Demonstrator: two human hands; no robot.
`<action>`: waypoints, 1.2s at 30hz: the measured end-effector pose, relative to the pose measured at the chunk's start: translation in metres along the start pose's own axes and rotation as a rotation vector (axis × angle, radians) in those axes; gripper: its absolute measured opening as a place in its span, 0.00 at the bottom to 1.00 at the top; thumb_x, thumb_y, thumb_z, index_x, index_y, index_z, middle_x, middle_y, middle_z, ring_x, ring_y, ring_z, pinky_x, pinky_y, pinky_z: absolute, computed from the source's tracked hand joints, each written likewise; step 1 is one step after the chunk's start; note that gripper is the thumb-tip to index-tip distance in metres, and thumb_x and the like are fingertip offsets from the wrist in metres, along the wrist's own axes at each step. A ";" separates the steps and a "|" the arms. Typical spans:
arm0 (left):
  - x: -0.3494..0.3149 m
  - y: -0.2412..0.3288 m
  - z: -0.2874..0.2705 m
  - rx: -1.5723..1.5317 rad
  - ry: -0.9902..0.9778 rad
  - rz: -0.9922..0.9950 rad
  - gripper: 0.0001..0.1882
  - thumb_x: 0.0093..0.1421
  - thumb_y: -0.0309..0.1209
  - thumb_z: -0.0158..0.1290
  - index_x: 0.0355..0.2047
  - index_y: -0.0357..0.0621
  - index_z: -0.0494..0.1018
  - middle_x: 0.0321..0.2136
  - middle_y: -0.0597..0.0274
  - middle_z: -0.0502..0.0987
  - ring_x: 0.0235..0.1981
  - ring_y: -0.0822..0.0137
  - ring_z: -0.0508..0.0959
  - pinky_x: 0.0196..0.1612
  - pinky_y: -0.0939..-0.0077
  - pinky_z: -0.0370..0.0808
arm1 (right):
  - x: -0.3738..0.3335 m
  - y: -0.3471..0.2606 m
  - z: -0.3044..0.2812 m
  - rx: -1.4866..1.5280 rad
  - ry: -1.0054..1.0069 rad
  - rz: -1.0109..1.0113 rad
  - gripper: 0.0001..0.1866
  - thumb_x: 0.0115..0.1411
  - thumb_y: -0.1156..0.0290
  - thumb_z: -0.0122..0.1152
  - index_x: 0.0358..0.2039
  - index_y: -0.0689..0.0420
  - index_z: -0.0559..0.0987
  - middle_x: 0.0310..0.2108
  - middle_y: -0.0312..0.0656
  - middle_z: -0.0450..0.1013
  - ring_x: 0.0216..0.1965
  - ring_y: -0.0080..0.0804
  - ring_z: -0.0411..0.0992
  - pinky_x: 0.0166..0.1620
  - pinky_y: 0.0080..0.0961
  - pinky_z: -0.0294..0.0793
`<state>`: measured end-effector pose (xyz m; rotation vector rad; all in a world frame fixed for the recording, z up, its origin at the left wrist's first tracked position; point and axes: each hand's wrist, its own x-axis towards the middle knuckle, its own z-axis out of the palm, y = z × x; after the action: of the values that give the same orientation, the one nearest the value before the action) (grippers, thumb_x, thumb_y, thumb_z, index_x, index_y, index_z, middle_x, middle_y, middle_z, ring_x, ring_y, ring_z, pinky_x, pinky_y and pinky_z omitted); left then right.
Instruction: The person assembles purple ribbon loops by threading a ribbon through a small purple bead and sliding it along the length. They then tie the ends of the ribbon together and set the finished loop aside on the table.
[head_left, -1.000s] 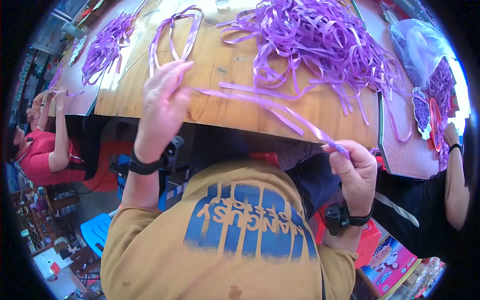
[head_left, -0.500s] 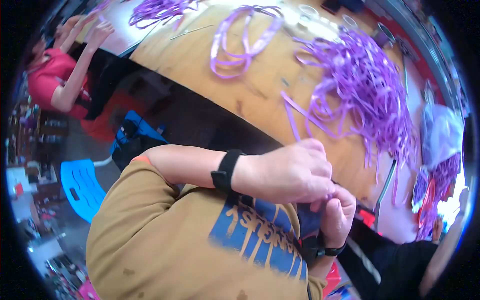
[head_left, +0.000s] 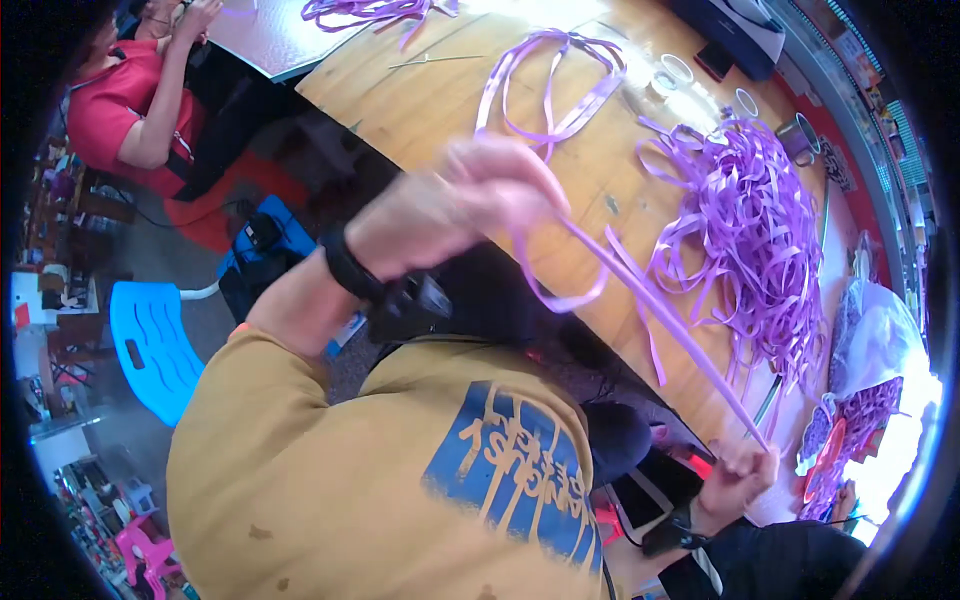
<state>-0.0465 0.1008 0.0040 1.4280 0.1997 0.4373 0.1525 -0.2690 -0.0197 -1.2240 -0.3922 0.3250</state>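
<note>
My left hand, smeared by motion, is closed on a purple ribbon above the table's near edge. A loop of the ribbon hangs just under this hand. The ribbon stretches taut and slanting down to my right hand, whose fingers are closed round its other end at the lower right. Beyond the taut ribbon, a big tangled pile of purple ribbons covers the right part of the wooden table. A looped purple ribbon bundle lies apart, farther back.
A person in a red shirt sits at the far left. Blue chairs stand left of me. A metal cup and a white tape roll are behind the pile. A clear plastic bag stands at the right.
My hands were together before my chest; now they are wide apart. The left hand has swung up and left, the right hand down and right, with the ribbon drawn out between them.
</note>
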 end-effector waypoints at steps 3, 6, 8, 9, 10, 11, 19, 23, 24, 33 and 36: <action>-0.008 -0.007 -0.055 -0.151 0.309 0.123 0.07 0.57 0.26 0.47 0.32 0.35 0.72 0.25 0.63 0.74 0.27 0.76 0.73 0.37 0.83 0.71 | 0.007 -0.013 -0.053 0.131 0.048 0.018 0.16 0.64 0.65 0.46 0.19 0.53 0.61 0.14 0.30 0.51 0.17 0.18 0.52 0.24 0.20 0.53; -0.021 -0.018 -0.123 -0.266 0.430 0.266 0.09 0.59 0.27 0.48 0.38 0.36 0.72 0.26 0.63 0.74 0.31 0.73 0.75 0.46 0.72 0.73 | 0.004 -0.022 -0.095 0.320 0.064 -0.076 0.16 0.64 0.66 0.47 0.19 0.54 0.61 0.14 0.30 0.50 0.17 0.18 0.50 0.23 0.20 0.53; -0.030 -0.018 -0.135 -0.295 0.424 0.265 0.10 0.59 0.28 0.48 0.39 0.37 0.72 0.26 0.63 0.75 0.32 0.72 0.75 0.47 0.70 0.72 | 0.001 -0.018 -0.093 0.305 0.196 -0.131 0.16 0.63 0.67 0.48 0.19 0.53 0.59 0.14 0.29 0.49 0.17 0.19 0.50 0.23 0.22 0.52; -0.032 -0.018 -0.133 -0.293 0.424 0.262 0.10 0.59 0.28 0.48 0.39 0.37 0.72 0.26 0.63 0.75 0.32 0.72 0.75 0.47 0.70 0.72 | 0.001 -0.017 -0.088 0.272 0.202 -0.199 0.15 0.63 0.67 0.49 0.20 0.55 0.62 0.15 0.30 0.53 0.17 0.19 0.51 0.23 0.21 0.54; -0.033 -0.019 -0.128 -0.342 0.395 0.263 0.10 0.60 0.28 0.48 0.40 0.37 0.72 0.27 0.63 0.75 0.33 0.71 0.75 0.47 0.70 0.72 | 0.002 -0.015 -0.082 0.240 0.207 -0.267 0.14 0.63 0.66 0.49 0.22 0.57 0.65 0.15 0.31 0.56 0.17 0.20 0.53 0.23 0.21 0.56; -0.035 -0.019 -0.124 -0.391 0.365 0.264 0.11 0.60 0.29 0.48 0.41 0.37 0.71 0.29 0.62 0.75 0.34 0.70 0.75 0.48 0.69 0.72 | 0.003 -0.012 -0.076 0.241 0.209 -0.266 0.14 0.63 0.66 0.49 0.22 0.57 0.65 0.15 0.31 0.56 0.17 0.20 0.53 0.23 0.21 0.56; -0.041 -0.019 -0.091 -0.600 0.118 0.349 0.13 0.62 0.31 0.47 0.45 0.39 0.70 0.34 0.60 0.75 0.40 0.67 0.74 0.50 0.66 0.70 | 0.005 -0.017 -0.095 0.893 -0.154 0.017 0.08 0.62 0.74 0.47 0.39 0.65 0.68 0.38 0.43 0.67 0.38 0.31 0.66 0.43 0.26 0.69; -0.033 -0.014 -0.057 -0.573 0.344 0.359 0.13 0.63 0.31 0.45 0.45 0.40 0.69 0.37 0.59 0.75 0.41 0.65 0.75 0.50 0.64 0.71 | 0.006 -0.004 -0.102 0.806 0.316 -0.260 0.04 0.61 0.76 0.46 0.33 0.64 0.67 0.31 0.40 0.65 0.31 0.26 0.64 0.35 0.19 0.66; -0.032 -0.012 -0.053 -0.608 0.436 0.320 0.12 0.63 0.30 0.45 0.46 0.41 0.68 0.38 0.58 0.75 0.40 0.65 0.75 0.51 0.65 0.71 | 0.007 -0.002 -0.106 0.941 0.225 -0.204 0.03 0.61 0.77 0.45 0.30 0.62 0.65 0.26 0.38 0.62 0.27 0.23 0.61 0.31 0.16 0.61; -0.028 -0.017 -0.052 -0.970 0.315 0.321 0.12 0.61 0.23 0.43 0.46 0.34 0.64 0.24 0.66 0.67 0.29 0.70 0.71 0.46 0.68 0.70 | 0.000 0.022 -0.112 0.936 0.072 0.039 0.07 0.63 0.73 0.45 0.27 0.57 0.64 0.18 0.30 0.47 0.18 0.18 0.46 0.23 0.17 0.46; -0.022 -0.023 -0.056 -0.967 0.332 0.275 0.12 0.61 0.24 0.43 0.45 0.35 0.64 0.25 0.67 0.69 0.26 0.73 0.69 0.43 0.72 0.70 | -0.002 0.024 -0.099 0.728 0.083 0.020 0.07 0.63 0.69 0.46 0.29 0.57 0.66 0.18 0.29 0.47 0.17 0.18 0.46 0.22 0.17 0.47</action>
<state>-0.0845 0.1407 -0.0289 0.4236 0.0353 0.8552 0.1952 -0.3456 -0.0717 -0.5251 -0.1604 0.3879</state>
